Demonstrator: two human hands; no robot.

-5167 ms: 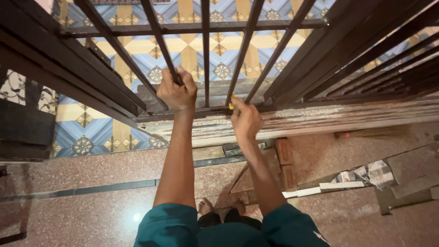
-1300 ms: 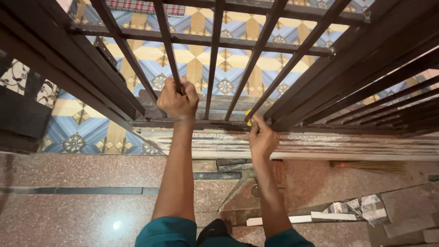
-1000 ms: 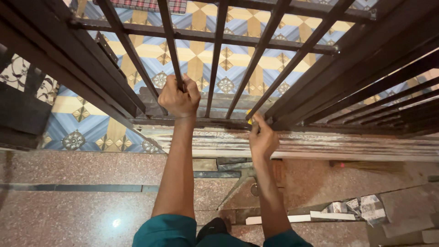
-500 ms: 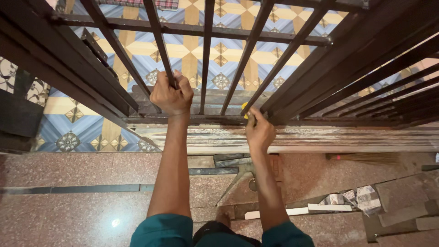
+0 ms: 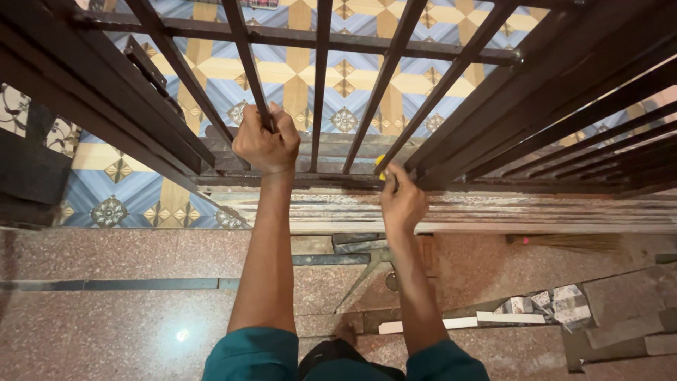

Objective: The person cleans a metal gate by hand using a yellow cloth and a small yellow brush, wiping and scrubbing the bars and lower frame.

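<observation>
Head view. Left hand (image 5: 265, 144), centre of the frame, fingers wrapped tight around a dark vertical bar (image 5: 248, 67) of the metal gate (image 5: 451, 77). Right hand (image 5: 402, 201), just right of centre, fingers pinched together on a small yellow object (image 5: 381, 164) at the gate's bottom rail (image 5: 317, 181). Broom (image 5: 571, 242) lies on the floor at right.

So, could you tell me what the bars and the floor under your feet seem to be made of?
The bars, one gripped by the left hand, look like metal in dark brown paint: thin, straight, joined to cross rails. The floor looks like polished speckled stone, perhaps granite: pinkish grain and a bright light reflection.
</observation>
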